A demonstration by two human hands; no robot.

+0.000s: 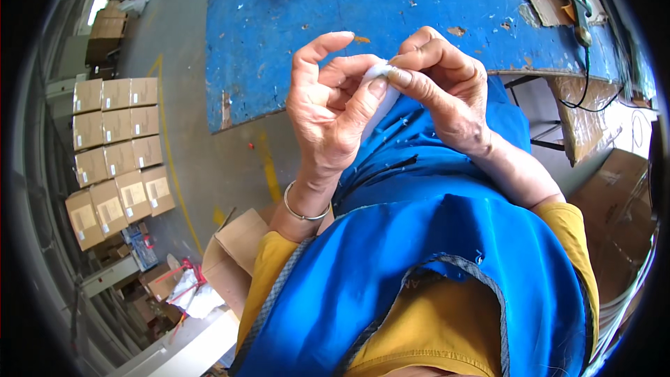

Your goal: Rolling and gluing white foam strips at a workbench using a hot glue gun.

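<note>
The blue apron [419,265] is lying closest, over a yellow shirt [419,342]. Just above the apron, both hands are pinching a small white soft strip [380,94]. The left hand [331,108] is squeezing it with its thumb; the right hand [447,84] is nipping its top end. Each grip is closing on the strip. It is looking light, floppy and easy to tear, so hold it gently near the ends. The blue worktop [293,21] is lying beyond the apron.

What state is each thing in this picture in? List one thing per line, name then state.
left hand: raised, thumb pinching the white piece
right hand: fingertips gripping the white piece
white piece: held between both hands
stacked cartons: closed
open carton: flaps open
</note>
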